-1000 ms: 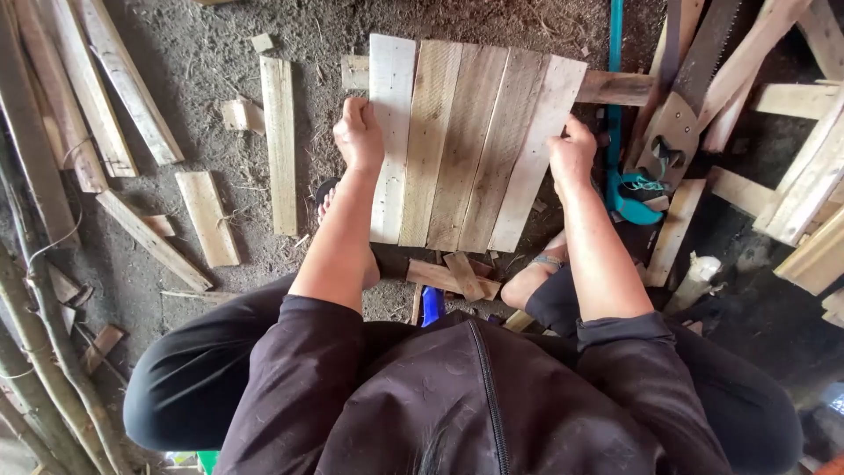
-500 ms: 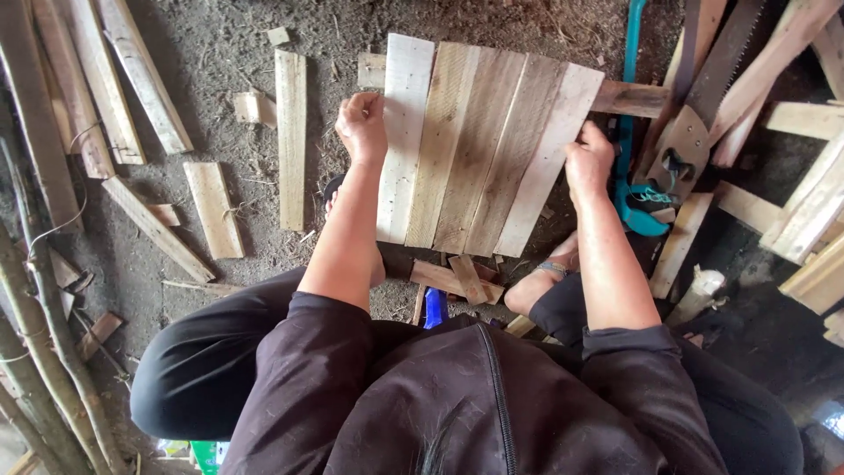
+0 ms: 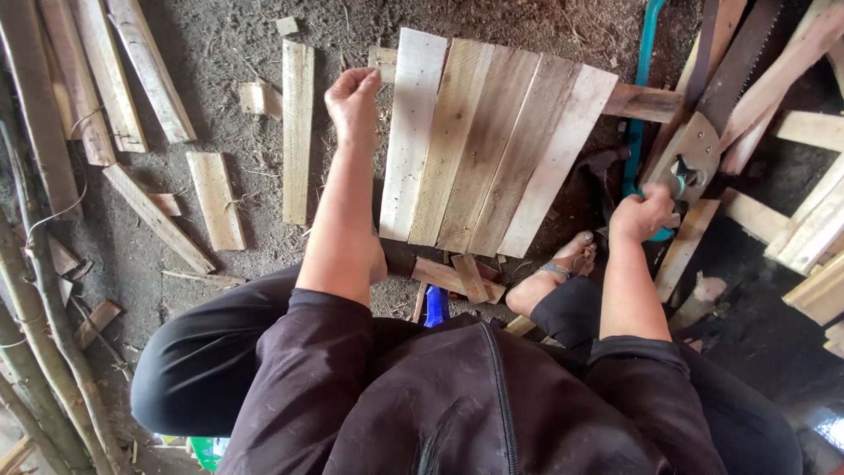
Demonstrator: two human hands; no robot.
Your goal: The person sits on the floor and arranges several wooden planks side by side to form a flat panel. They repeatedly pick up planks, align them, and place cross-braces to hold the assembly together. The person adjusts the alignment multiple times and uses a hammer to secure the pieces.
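At centre, on the dirt floor [image 3: 220, 44]: one panel [image 3: 492, 149] of five pale planks joined edge to edge, tilted slightly clockwise, lying flat in front of the squatting person.

Left hand [image 3: 353, 98]: at 9 o'clock of the panel, fist closed, resting at the panel's upper left edge; whether it grips the edge or only presses on it cannot be told.

Right hand [image 3: 644, 213]: at 3 o'clock of the panel, off the wood, fingers curled around the teal handle of a saw [image 3: 694, 167]; the blade runs up toward 1 o'clock.

Crosspiece [image 3: 642, 103]: darker batten sticking out from under the panel's right edge.

Teal bar [image 3: 640, 97]: thin, running from 12 o'clock down to the saw handle.

Right foot [image 3: 558, 273]: bare, with an anklet, at 5 o'clock of the panel, just beside its lower corner.

Offcuts [image 3: 457, 277]: short reddish pieces at 6 o'clock, touching the panel's lower edge.

Loose slat [image 3: 297, 132]: upright, at 9 o'clock, just left of the left forearm.

Further slats [image 3: 215, 200]: scattered at 8 to 10 o'clock; timber stack [image 3: 818, 211] at 3 o'clock.
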